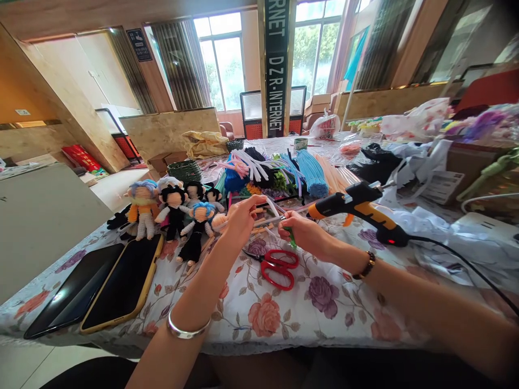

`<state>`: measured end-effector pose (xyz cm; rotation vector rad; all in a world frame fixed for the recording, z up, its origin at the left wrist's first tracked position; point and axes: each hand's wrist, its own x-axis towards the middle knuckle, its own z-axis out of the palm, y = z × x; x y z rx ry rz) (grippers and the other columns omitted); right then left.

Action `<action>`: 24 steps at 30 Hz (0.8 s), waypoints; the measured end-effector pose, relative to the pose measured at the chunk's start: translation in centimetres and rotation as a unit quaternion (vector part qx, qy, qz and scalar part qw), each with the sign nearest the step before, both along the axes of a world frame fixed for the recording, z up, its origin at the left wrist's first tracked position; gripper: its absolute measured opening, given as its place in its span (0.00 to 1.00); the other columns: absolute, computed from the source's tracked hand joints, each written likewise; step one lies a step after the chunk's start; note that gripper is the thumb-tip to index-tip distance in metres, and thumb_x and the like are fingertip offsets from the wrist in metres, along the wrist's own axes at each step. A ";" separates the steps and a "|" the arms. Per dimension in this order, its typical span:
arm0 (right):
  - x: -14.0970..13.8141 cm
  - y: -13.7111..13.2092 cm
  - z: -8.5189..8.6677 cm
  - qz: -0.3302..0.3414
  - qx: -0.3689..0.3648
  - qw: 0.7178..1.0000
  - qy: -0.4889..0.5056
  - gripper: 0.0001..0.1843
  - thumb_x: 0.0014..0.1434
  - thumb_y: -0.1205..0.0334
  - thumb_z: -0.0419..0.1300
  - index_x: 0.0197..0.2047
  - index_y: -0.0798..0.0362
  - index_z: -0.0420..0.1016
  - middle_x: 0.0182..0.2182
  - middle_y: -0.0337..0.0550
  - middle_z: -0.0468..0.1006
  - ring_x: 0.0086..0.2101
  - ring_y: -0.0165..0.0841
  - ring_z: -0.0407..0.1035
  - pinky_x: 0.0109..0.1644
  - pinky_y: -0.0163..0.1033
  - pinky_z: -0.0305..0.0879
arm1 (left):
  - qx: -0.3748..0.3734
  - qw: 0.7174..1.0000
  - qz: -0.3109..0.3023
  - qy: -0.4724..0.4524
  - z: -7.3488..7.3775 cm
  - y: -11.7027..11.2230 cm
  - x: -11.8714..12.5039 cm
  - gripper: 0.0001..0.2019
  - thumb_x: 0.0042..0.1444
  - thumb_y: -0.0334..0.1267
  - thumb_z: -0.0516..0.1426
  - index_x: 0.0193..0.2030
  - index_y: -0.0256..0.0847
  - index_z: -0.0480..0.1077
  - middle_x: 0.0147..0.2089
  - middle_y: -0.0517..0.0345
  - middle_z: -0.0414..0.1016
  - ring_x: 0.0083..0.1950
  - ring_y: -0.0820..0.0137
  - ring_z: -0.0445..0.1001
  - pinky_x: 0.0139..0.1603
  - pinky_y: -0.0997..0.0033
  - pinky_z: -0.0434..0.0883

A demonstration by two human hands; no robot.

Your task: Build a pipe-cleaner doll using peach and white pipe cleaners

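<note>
My left hand (242,220) pinches a white pipe cleaner (274,207), which bends over near the fingertips. My right hand (305,233) is closed around a small tool with a green handle (291,239); its metal tip meets the white strand, and most of it is hidden by the fingers. Below both hands, red-handled scissors (268,265) lie on the floral tablecloth (263,316). A black and orange glue gun (367,208) stands just right of my right hand, its red light lit. Several small yarn dolls (174,213) sit to the left of my left hand.
Two dark-screened devices lie at front left: a yellow-cased phone (121,281) and a black one (75,289). Bundles of coloured pipe cleaners (310,173) pile up behind my hands. The glue gun's cord (458,248) runs right, past white paper scraps (425,237) and a cardboard box (472,162).
</note>
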<state>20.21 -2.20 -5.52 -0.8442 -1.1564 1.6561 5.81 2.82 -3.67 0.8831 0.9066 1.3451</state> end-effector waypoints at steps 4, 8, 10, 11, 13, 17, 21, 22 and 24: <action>0.0 0.0 0.0 -0.008 -0.003 1.000 0.008 0.18 0.43 0.61 0.58 0.30 0.50 0.49 0.20 0.29 0.58 0.23 0.26 0.53 0.30 0.36 0.46 | 0.004 1.000 0.000 0.000 0.0 -0.1 -0.1 0.06 0.44 0.29 0.61 0.19 0.38 0.71 0.22 0.61 0.65 0.25 0.77 0.61 0.29 0.72 0.61; 0.0 0.1 -0.6 -0.022 -0.002 0.999 0.023 0.17 0.45 0.58 0.58 0.30 0.50 0.50 0.21 0.29 0.58 0.23 0.25 0.53 0.31 0.36 0.46 | 0.000 1.000 -0.001 -0.004 0.3 -0.4 0.0 0.05 0.42 0.29 0.61 0.19 0.36 0.71 0.23 0.60 0.66 0.26 0.77 0.60 0.30 0.72 0.62; 0.0 0.1 -1.0 -0.024 0.004 1.000 0.013 0.16 0.48 0.57 0.57 0.31 0.50 0.50 0.22 0.30 0.59 0.24 0.26 0.54 0.31 0.36 0.47 | -0.001 1.000 0.002 -0.013 0.4 -0.5 0.0 0.04 0.42 0.28 0.61 0.19 0.35 0.71 0.23 0.60 0.66 0.25 0.77 0.60 0.30 0.72 0.62; 0.1 0.1 -1.2 -0.023 0.007 1.000 0.005 0.15 0.49 0.56 0.57 0.31 0.50 0.51 0.22 0.30 0.60 0.24 0.26 0.54 0.32 0.36 0.47 | -0.002 1.000 0.004 -0.017 0.4 -0.4 0.0 0.05 0.41 0.29 0.61 0.19 0.35 0.71 0.23 0.61 0.65 0.25 0.78 0.59 0.29 0.73 0.62; 0.2 0.0 -1.5 -0.021 0.023 0.999 -0.020 0.15 0.52 0.54 0.55 0.33 0.49 0.50 0.22 0.31 0.61 0.25 0.28 0.55 0.32 0.37 0.49 | -0.004 1.000 0.008 -0.021 0.4 -0.3 0.0 0.05 0.41 0.29 0.61 0.19 0.36 0.70 0.22 0.62 0.64 0.24 0.78 0.59 0.28 0.73 0.60; 0.6 -0.4 -1.8 -0.115 0.127 0.975 -0.143 0.18 0.55 0.48 0.55 0.36 0.48 0.51 0.26 0.33 0.63 0.27 0.29 0.55 0.34 0.37 0.52 | -0.012 0.999 0.008 -0.032 0.2 0.0 -0.2 0.05 0.41 0.29 0.61 0.19 0.37 0.70 0.21 0.63 0.65 0.24 0.79 0.60 0.26 0.75 0.58; 1.0 -0.9 -1.9 -0.252 0.279 0.869 -0.321 0.20 0.55 0.49 0.57 0.40 0.48 0.51 0.34 0.40 0.63 0.31 0.33 0.60 0.37 0.40 0.55 | -0.023 0.998 0.014 -0.064 0.1 0.2 -0.3 0.05 0.40 0.29 0.61 0.19 0.36 0.69 0.22 0.63 0.68 0.26 0.80 0.64 0.28 0.77 0.60; 1.1 -1.0 -2.0 -0.261 0.301 0.843 -0.361 0.19 0.56 0.50 0.57 0.42 0.48 0.52 0.34 0.41 0.63 0.30 0.34 0.60 0.36 0.41 0.55 | -0.026 0.997 0.016 -0.066 0.1 0.2 -0.3 0.05 0.40 0.29 0.61 0.20 0.36 0.69 0.23 0.63 0.69 0.26 0.79 0.65 0.29 0.76 0.61; 1.4 -1.1 -2.3 -0.262 0.328 0.799 -0.430 0.16 0.56 0.54 0.57 0.44 0.49 0.56 0.32 0.43 0.63 0.28 0.36 0.60 0.32 0.41 0.53 | -0.031 0.997 0.017 -0.070 0.0 0.3 -0.4 0.04 0.41 0.30 0.61 0.21 0.35 0.69 0.23 0.62 0.69 0.26 0.79 0.66 0.31 0.76 0.63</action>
